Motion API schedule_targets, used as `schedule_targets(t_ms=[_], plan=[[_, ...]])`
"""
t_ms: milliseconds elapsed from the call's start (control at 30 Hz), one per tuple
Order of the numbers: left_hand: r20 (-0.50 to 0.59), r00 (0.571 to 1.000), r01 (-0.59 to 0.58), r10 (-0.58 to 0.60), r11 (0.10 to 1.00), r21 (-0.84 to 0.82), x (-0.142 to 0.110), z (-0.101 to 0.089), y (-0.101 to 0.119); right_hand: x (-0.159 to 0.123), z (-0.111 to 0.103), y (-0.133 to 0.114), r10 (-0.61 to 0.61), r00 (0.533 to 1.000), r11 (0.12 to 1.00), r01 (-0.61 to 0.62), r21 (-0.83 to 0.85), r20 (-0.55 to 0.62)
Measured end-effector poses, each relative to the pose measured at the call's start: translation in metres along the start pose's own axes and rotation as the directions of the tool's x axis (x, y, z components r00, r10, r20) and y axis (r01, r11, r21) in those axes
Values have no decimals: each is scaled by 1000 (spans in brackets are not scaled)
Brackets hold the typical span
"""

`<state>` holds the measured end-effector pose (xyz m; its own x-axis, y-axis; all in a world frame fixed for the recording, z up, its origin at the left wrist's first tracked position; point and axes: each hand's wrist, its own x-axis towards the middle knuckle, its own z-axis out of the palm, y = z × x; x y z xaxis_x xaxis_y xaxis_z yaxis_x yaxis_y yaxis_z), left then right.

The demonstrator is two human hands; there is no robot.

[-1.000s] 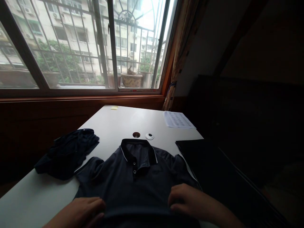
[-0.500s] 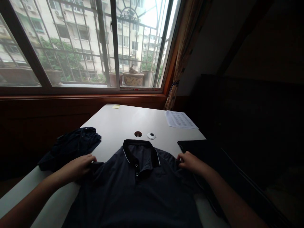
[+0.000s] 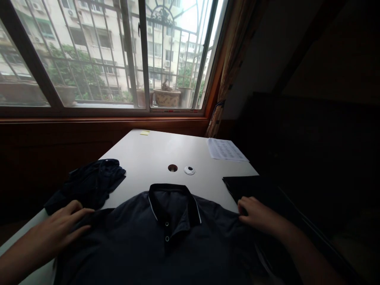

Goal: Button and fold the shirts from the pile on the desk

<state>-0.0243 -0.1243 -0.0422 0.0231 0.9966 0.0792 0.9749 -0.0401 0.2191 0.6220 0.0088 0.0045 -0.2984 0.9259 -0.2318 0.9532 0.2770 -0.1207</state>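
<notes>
A dark navy polo shirt (image 3: pixel 139 241) lies front up on the white table (image 3: pixel 160 148), its collar toward the window and two buttons showing at the neck. My left hand (image 3: pixel 63 226) rests at the sleeve on the left, thumb and forefinger stretched apart over the cloth. On the other side, my right hand (image 3: pixel 257 213) has its fingers curled and pinches the shirt's sleeve near the shoulder. The shirt's lower part runs out of view at the bottom.
A crumpled dark garment (image 3: pixel 92 180) lies at the left edge. Flat dark cloth (image 3: pixel 252 188) lies on the right. Farther back are printed papers (image 3: pixel 227 149), a yellow sticky note (image 3: pixel 145 133), a cable hole (image 3: pixel 172 168) and its white cover (image 3: pixel 189 170).
Both hands have moved outward, and the sleeves are spread wider. The collar has slid slightly toward me. My left hand has gone from a pinch to spread fingers.
</notes>
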Motion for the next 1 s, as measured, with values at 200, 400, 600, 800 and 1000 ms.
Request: schedule_targets(t_ms=[200,400,600,800,1000], plan=[[34,984,-169,176,976,-139,84,18,76,45,-2,-62,-175,983,963,184,199,-62],[129,959,-205,253,932,-299,133,54,119,74,20,-110,-203,978,937,208,279,-45],[67,967,-212,245,924,-318,145,52,129,96,22,-103,-210,975,937,223,270,-76],[-185,965,-222,185,953,-206,182,46,135,137,4,-101,-89,959,977,137,166,-270],[-267,953,-188,141,969,-163,202,59,149,144,6,-129,-27,905,995,66,78,-424]])
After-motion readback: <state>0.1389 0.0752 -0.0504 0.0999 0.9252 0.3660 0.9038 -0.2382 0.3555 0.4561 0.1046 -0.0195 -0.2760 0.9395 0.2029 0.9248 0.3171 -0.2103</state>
